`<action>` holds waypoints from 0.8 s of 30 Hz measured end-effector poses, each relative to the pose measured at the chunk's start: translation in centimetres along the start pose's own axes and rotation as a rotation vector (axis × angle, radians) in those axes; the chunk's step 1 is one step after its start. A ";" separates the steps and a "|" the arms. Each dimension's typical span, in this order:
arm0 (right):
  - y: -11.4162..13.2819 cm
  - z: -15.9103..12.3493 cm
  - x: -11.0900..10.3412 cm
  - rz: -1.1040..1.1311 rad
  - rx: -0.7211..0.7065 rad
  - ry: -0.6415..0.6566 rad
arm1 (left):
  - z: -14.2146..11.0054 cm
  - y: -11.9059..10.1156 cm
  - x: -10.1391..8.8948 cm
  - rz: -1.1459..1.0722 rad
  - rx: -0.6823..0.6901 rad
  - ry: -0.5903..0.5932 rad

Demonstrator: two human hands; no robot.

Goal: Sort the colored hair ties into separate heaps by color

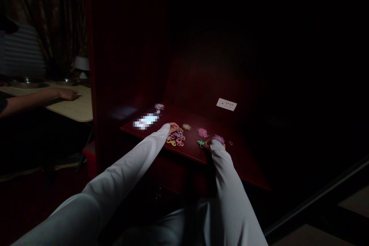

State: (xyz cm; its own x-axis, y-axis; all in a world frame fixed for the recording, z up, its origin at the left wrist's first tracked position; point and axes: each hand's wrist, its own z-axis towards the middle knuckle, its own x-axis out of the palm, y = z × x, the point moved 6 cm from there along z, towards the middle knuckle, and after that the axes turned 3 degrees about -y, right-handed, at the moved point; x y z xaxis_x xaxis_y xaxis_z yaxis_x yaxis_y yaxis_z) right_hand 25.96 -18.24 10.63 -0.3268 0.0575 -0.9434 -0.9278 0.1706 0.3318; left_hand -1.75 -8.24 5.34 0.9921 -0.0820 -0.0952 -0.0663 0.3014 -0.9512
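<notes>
My left hand (pixel 173 127) reaches over a pile of small coloured hair ties (pixel 179 138), its fingers stretched out at the pile's upper edge. These loops are yellow, pink, purple and pale. My right hand (pixel 208 145) is largely behind its white sleeve. One fingertip shows beside a cluster of green hair ties (pixel 201 143), and another part of the hand shows apart from it on the right. Beyond the hands lie a cream bundle (pixel 186 127), a pink bundle (pixel 202 132) and a purple bundle (pixel 218 138) of thin strand-like pieces. A single loop (pixel 230 143) lies farther right.
A bright, blurred-out phone-like rectangle (pixel 146 121) and a small round container (pixel 159 106) are at the left of the dark red desk (pixel 196 155). A socket plate (pixel 226 104) is on the back panel. Past the partition, another person's hand (pixel 68 94) rests over a pale table (pixel 76 109).
</notes>
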 end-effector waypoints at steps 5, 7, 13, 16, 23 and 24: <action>-0.1 0.0 0.1 -0.006 -0.009 0.007 | 0.4 0.5 0.1 -0.005 -0.022 -0.013; -0.2 0.0 0.2 -0.004 -0.013 0.024 | 0.5 0.6 0.1 0.002 -0.038 -0.019; -0.6 0.4 0.7 0.012 -0.009 0.023 | 0.2 0.3 -0.1 0.012 -0.034 0.015; -0.6 0.4 0.6 0.021 -0.011 0.016 | 0.1 0.1 -0.2 -0.002 -0.023 0.021; -0.2 0.2 0.2 0.007 -0.002 0.025 | -0.3 -0.4 -0.2 -0.019 -0.040 0.042; -0.2 0.1 0.1 0.008 -0.003 0.019 | -0.3 -0.5 -0.2 -0.015 -0.038 0.041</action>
State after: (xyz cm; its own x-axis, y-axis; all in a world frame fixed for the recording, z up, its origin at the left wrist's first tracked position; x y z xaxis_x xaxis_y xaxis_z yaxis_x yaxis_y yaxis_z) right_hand 26.09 -18.15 10.45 -0.3375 0.0400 -0.9405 -0.9256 0.1676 0.3393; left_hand -1.92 -8.68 5.72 0.9879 -0.1249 -0.0921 -0.0565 0.2635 -0.9630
